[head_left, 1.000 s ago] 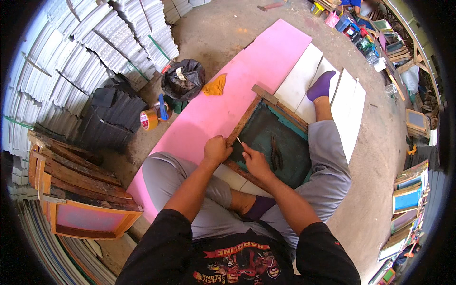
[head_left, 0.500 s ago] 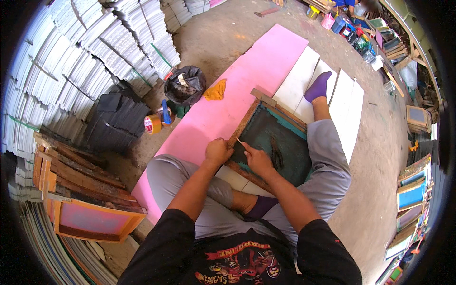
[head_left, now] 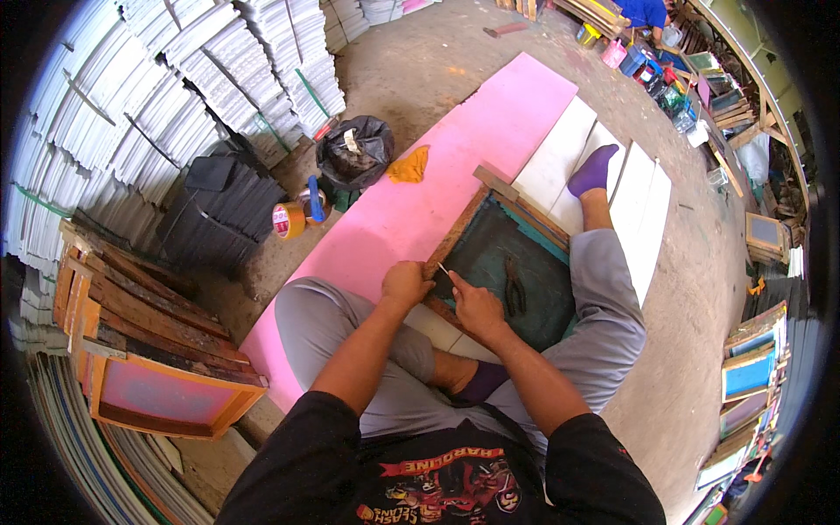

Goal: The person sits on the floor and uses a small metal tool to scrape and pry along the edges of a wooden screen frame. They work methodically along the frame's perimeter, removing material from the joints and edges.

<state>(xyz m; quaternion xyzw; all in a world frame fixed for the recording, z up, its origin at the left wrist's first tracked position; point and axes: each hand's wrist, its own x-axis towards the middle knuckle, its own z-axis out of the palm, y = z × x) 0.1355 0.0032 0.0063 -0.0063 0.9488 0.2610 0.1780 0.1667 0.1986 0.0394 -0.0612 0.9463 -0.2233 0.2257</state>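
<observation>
A wood-edged screen frame (head_left: 461, 226) with dark green-black mesh lies slanted across my lap and the boards. My left hand (head_left: 406, 284) is closed at its near left corner, gripping the wooden edge; the fingertips are partly hidden. Just beside it, my right hand (head_left: 477, 306) is closed around a thin tool (head_left: 443, 269). Only the tool's pale, narrow tip shows, touching or very close to the frame's wood; its kind cannot be made out. Dark pliers (head_left: 514, 284) rest on the mesh, right of my right hand.
Under me lie a pink board (head_left: 385, 219) and white boards (head_left: 643, 210). An orange cloth (head_left: 409, 164), a black plastic bag (head_left: 354, 153) and tape rolls (head_left: 289, 220) sit to the left. Stacked frames (head_left: 166, 394) stand near left. Far off, a person in blue (head_left: 643, 12) is partly visible.
The view has shifted slightly, so the scene sits a little lower and to the right. Both hands keep their hold at the frame's corner, and the pliers stay on the mesh.
</observation>
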